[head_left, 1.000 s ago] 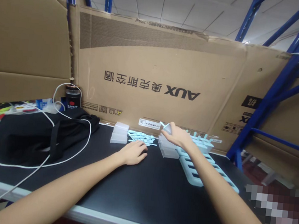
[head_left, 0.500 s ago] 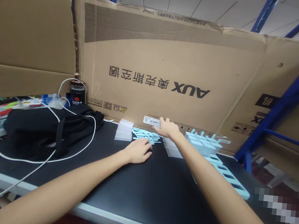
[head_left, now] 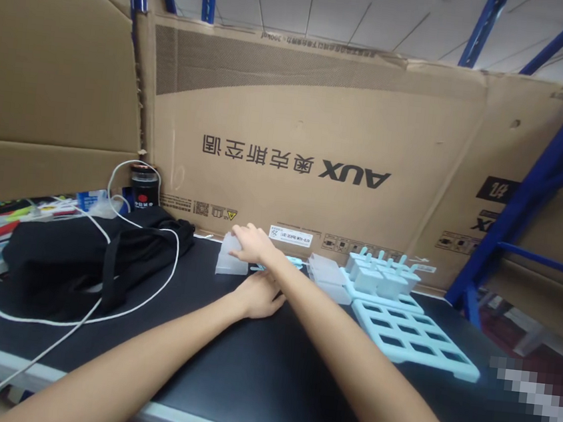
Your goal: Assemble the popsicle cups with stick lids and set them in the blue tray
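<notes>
My right hand [head_left: 256,243] crosses over to the left, thumb and fingers apart, with its fingertips at the upper edge of a group of translucent white plastic moulds [head_left: 231,265]. Whether they grip a mould I cannot see for certain. Below it my left hand [head_left: 258,294] rests on the black table, thumb out to the side, partly covered by the right wrist. Light-blue sticks [head_left: 292,262] lie behind both hands, mostly hidden by them. To their right are more translucent moulds [head_left: 326,275].
At right, a light-blue rack [head_left: 402,331] with square holes lies before another holding moulds with blue handles [head_left: 368,277]. A black bag [head_left: 80,257], white cable [head_left: 176,254] and dark jar [head_left: 144,186] are at left. A cardboard wall [head_left: 296,118] stands behind, with blue posts [head_left: 530,190].
My right hand has moved left from near the cardboard label to the left-hand moulds. My left hand has stayed about where it was. The rack at right is now less covered by my arm.
</notes>
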### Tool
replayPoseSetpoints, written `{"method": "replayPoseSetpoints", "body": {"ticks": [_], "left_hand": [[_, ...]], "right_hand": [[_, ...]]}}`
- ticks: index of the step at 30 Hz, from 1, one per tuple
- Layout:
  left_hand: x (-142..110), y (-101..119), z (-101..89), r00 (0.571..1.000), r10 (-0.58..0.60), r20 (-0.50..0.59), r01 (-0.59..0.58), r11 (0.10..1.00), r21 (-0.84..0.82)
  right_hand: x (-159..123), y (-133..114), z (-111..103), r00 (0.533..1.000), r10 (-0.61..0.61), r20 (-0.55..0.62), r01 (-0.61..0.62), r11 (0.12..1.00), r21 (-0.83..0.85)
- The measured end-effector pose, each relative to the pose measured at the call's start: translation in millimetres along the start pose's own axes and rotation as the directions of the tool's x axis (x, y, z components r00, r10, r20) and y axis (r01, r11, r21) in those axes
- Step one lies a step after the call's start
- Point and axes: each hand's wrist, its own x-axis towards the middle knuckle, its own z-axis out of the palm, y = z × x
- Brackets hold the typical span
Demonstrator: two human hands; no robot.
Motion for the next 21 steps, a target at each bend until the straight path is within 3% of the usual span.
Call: {"method": "replayPoseSetpoints", "body": {"ticks": [8, 12, 17, 21], "left_hand": [[0.9, -2.4, 1.3, 0.997, 0.078, 0.006, -0.078, 0.997, 0.016], [0.0, -0.5, -0.6, 0.999, 0.037, 0.001, -0.037, 0.999, 0.008], [0.2, 4.1, -3.7, 0.998, -0.055, 0.014, 0.054, 0.997, 0.054], [0.5, 4.8, -7.2, 0.998, -0.070, -0.011, 0.070, 0.993, 0.091]], "right_hand": [[13.2, -4.4, 27.3, 0.994, 0.085, 0.072, -0.088, 0.995, 0.040], [7.3, -0.7, 24.5, 0.989, 0.141, 0.051, -0.143, 0.989, 0.026], [-27.2, 23.7, -19.0, 0.968, 0.186, -0.171, -0.178, 0.982, 0.059], [-107.2, 69.6, -63.0, 0.875, 0.273, -0.400, -0.265, 0.961, 0.076]]}}
